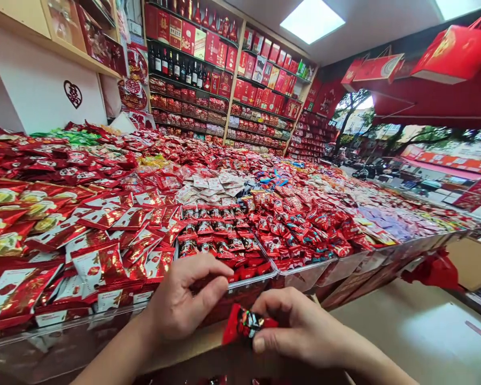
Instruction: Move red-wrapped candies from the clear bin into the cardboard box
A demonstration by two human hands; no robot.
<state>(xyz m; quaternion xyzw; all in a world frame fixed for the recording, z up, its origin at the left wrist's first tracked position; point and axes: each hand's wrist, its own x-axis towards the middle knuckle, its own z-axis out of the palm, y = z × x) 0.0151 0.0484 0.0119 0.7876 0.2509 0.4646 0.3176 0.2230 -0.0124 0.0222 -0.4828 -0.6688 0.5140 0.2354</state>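
My right hand [300,326] pinches a small wrapped candy [248,323] between thumb and fingers, in front of the display's front edge. Its wrapper is red at the ends and black with shiny print in the middle. My left hand [188,299] is over the front rim of a clear plastic tray [256,279], fingers bent and thumb apart from the forefinger, with nothing seen between them. In that tray, similar red-and-black candies [220,243] stand in rows, with red wrapper ends showing near the front.
Larger red-and-white packets [98,264] are heaped on the left, and loose red candies [304,230] fill the compartment on the right. Shelves with bottles [176,67] and red boxes line the back wall. Red gift bags [452,51] hang at upper right, above a street opening.
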